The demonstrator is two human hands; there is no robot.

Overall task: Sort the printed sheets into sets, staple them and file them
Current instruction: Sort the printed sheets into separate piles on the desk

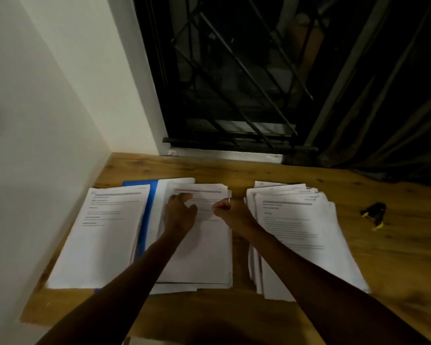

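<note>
Three piles of printed sheets lie side by side on the wooden table (234,310). The left pile (102,237) partly covers a blue folder (144,220). Both hands hover over the upper part of the middle pile (204,255). My left hand (181,212) rests on its top sheet, fingers bent and fingertips touching the paper near the heading. My right hand (230,209), with a ring on one finger, is curled into a fist at the pile's right edge; no sheet shows in it. The right pile (301,235) is loosely fanned. A black and yellow stapler (375,215) lies beyond it.
A white wall (47,120) closes the table's left side. At the back stand a dark window with a metal grille (234,83) and a dark curtain (383,120). Bare wood shows along the front edge and around the stapler.
</note>
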